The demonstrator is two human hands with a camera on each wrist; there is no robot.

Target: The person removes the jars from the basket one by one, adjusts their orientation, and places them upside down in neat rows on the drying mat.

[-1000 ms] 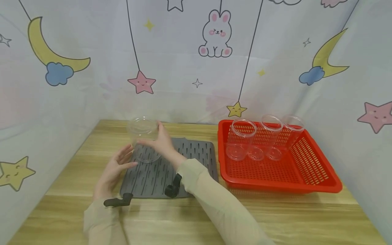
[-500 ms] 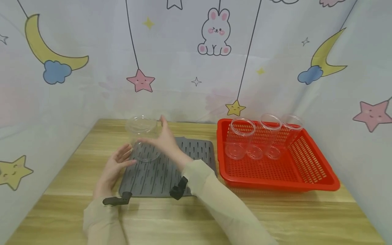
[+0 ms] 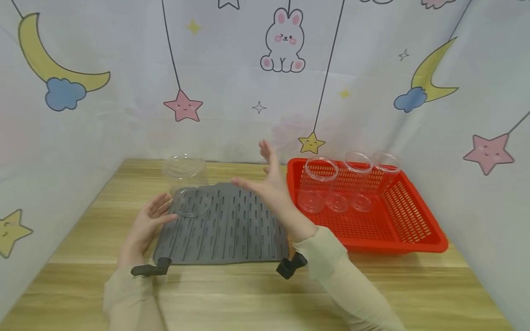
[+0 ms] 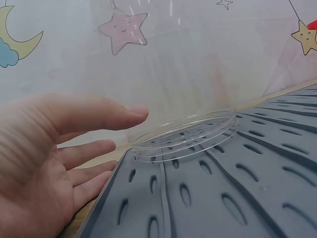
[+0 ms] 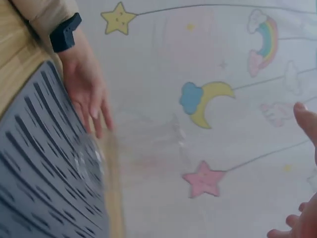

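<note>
A wide clear plastic container (image 3: 187,186) stands upright at the far left of the grey ridged mat (image 3: 232,230). My left hand (image 3: 150,223) is just left of and in front of it, fingers spread and thumb extended. In the left wrist view, the thumb (image 4: 114,116) lies near the clear wall; whether it touches cannot be told. My right hand (image 3: 271,186) is raised over the mat's right part with nothing in it, thumb and fingers apart. In the right wrist view, only parts of its fingers (image 5: 307,121) show, and the clear container (image 5: 153,144) is blurred.
To the right, a red slotted plastic basket (image 3: 426,241) holds three clear containers (image 3: 320,184) along its back. The wood-grain tabletop (image 3: 232,299) spreads in front of the mat. A patterned cloth (image 3: 232,124) hangs behind and on both sides.
My right hand has let go of the clear container and moved right, toward the basket. The container stays on the mat. My left hand keeps its place beside it; the head view has shifted slightly.
</note>
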